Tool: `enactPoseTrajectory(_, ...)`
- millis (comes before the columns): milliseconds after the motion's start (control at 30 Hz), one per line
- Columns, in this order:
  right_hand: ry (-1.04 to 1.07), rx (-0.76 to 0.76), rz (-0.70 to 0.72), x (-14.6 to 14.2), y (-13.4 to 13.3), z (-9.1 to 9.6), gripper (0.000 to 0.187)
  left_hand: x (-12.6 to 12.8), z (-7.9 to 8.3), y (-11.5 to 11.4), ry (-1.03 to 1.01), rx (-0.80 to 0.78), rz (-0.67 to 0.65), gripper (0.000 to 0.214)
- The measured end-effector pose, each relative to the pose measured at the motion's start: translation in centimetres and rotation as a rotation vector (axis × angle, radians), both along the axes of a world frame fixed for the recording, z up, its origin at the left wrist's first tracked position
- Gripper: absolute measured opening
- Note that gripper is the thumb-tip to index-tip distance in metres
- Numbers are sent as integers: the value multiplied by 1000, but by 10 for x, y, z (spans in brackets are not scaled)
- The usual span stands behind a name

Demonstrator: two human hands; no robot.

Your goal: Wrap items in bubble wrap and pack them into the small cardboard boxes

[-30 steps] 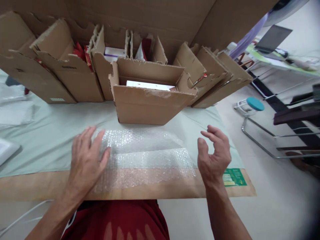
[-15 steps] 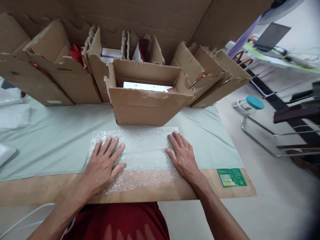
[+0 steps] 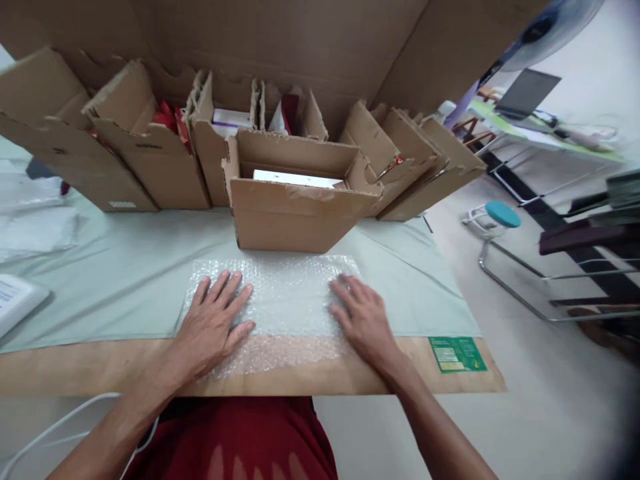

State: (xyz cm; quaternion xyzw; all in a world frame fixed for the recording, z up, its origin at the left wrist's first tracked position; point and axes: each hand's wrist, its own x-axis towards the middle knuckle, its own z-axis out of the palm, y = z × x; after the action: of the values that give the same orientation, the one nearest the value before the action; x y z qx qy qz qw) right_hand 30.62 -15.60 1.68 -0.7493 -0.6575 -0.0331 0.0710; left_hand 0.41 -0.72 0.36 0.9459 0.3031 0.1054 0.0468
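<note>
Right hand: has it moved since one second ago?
Yes: judged against the green label, the right hand has moved left, away from it, onto the bubble wrap's right side.

No text is legible; print on the green label (image 3: pixel 457 354) is blurred

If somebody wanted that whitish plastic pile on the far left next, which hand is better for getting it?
Probably the left hand. It rests on the left part of the bubble wrap, nearer the whitish plastic pile. The right hand, on the wrap's right side, would have to reach across.
</note>
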Motion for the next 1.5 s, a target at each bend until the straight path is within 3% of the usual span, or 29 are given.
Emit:
enactPoseTrajectory(67,-49,81,-218,32,-15,-2,38,-3,3,1,-57,30,25,50)
enactPoseTrajectory(133,-48,157,-291,56,-31,-1,34,-13,8,4,-146,53,95,44)
enactPoseTrajectory(267,39,190,-170,66,-49,8,33,-51,23,6,-218,43,180,35)
enactPoseTrajectory(367,63,147,-79,55,-53,14,33,-79,36,-4,-190,-1,70,35)
enactPoseTrajectory(467,75,121,-62,41,-56,15,32,-91,40,-22,-161,-64,-24,40)
enactPoseTrajectory(667,192,88,-181,11,-59,9,33,-77,21,-40,-69,-36,-92,50)
enactPoseTrajectory(767,468,78,-269,5,-56,18,31,-72,18,-38,-82,-5,-79,48)
enactPoseTrajectory(933,1106,59,-540,14,-55,45,40,-71,25,-39,-74,17,-99,50)
enactPoseTrajectory(1067,1293,91,-663,20,-53,49,44,-68,23,-37,-125,45,-128,42)
enactPoseTrajectory(1300,1340,136,-643,27,-68,41,41,-65,16,-30,-225,38,-147,17)
enactPoseTrajectory(1400,1333,164,-530,35,-86,39,41,-61,24,-27,-318,-39,-98,12)
enactPoseTrajectory(1500,1236,90,-370,38,-99,34,45,-58,40,-21,-391,-179,-19,10)
